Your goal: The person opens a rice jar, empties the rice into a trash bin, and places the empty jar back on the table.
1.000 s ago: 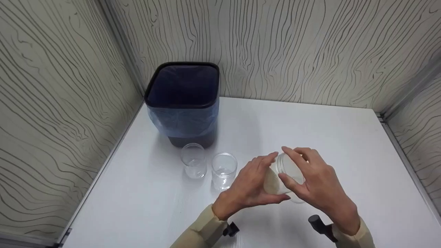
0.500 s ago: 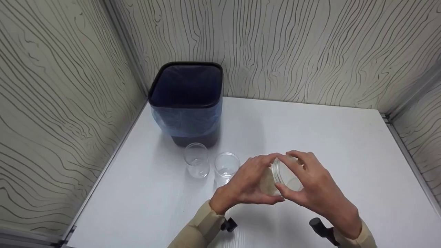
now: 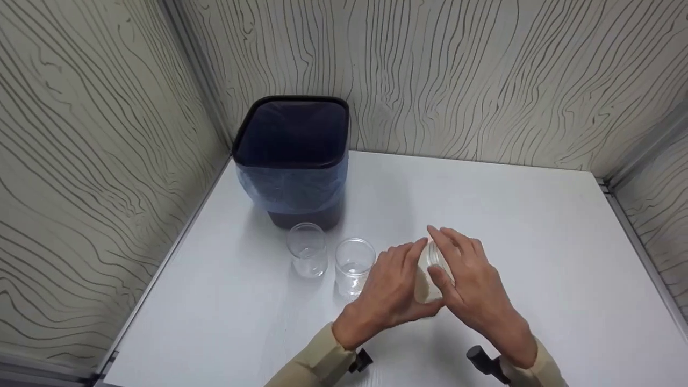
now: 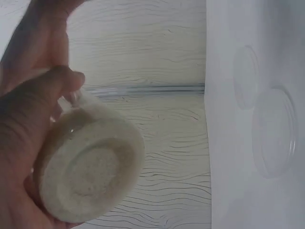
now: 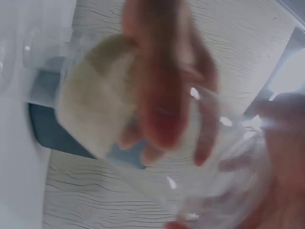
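Observation:
My left hand (image 3: pixel 395 290) curls round a clear jar (image 4: pixel 93 171) filled with pale beige granular stuff, whose base shows in the left wrist view. This jar lies tilted, its mouth toward the right. On that side my right hand (image 3: pixel 475 290) grips a clear jar (image 5: pixel 248 186) with thumb and fingers, mouth to mouth with the filled one. Screw threads show between the two hands in the head view. Fingers overlap much of both jars, and the right wrist view is blurred.
Left of the hands stand two clear jars (image 3: pixel 355 266) (image 3: pixel 307 252). Behind them is a dark bin (image 3: pixel 293 188) lined with a blue bag. Two clear round lids (image 4: pixel 274 136) (image 4: pixel 245 78) lie on the white table (image 3: pixel 484 204). Patterned panels (image 3: pixel 430 80) enclose the back and sides.
The right hand has shifted left, closer to the left hand, and turned so that its back covers more of the clear jar. The left hand keeps its hold with slight movement.

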The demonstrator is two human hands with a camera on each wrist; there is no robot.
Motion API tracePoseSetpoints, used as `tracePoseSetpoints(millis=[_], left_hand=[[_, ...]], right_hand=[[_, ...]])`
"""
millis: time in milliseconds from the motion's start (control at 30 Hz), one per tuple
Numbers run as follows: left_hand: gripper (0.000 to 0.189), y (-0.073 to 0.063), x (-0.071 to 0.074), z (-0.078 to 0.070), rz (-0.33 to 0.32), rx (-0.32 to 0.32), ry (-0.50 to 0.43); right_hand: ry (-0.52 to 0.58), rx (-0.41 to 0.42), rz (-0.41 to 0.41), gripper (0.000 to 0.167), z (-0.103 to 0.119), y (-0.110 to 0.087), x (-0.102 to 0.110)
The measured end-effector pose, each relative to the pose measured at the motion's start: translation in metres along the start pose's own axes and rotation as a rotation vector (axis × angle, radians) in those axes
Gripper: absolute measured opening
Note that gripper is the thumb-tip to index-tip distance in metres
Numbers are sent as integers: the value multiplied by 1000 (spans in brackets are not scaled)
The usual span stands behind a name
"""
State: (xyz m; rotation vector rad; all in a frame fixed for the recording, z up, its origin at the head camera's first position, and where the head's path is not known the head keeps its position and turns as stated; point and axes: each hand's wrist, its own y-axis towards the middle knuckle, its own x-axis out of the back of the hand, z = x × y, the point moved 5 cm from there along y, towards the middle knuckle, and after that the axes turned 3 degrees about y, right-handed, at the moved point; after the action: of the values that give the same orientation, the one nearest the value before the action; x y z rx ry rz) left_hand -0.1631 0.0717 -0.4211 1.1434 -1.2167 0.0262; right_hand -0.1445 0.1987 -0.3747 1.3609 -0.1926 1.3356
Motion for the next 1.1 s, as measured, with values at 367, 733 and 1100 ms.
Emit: tracePoseSetpoints(millis=[367,733,1100], left_hand=[[99,-1,-4,10,110,-8,-225],[101,-2,-5,18,313,-106,-609],[101,-2,4,4,60,32,147]], right_hand=[[124,153,-164,40,-1,6,-5],[330,572,-131,41,13,6,11],[-42,16,132,63,-20,0,4]])
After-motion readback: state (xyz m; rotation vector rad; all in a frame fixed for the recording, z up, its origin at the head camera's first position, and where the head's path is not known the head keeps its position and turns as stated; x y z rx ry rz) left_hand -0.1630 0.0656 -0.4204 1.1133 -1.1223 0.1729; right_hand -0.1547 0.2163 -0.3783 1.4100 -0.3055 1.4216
